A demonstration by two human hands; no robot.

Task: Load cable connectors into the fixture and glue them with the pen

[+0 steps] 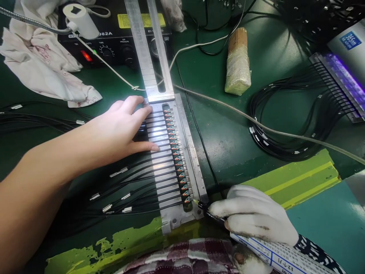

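Observation:
My left hand (pixel 122 121) is bare and rests on the left side of a metal fixture (pixel 165 182). Its fingers are apart, the thumb and fingertips touching the metal and the black cables (pixel 168 186) laid across it. Several cables lie side by side, each ending in a small connector with exposed coloured wires (pixel 182 175). My right hand (pixel 256 213), in a soiled white glove, is closed around a glue syringe (pixel 273 255) with a printed white label and a black front end. Its pale thin tip meets or nearly meets the connector nearest me.
A black controller box (pixel 114 49) with a lit red switch stands behind the fixture. White cloth (pixel 42 68) lies left. A wrapped block (pixel 238 64), coiled cables (pixel 270 140) and a lamp glowing purple (pixel 348 80) are right. A hose (pixel 228 104) crosses the green table.

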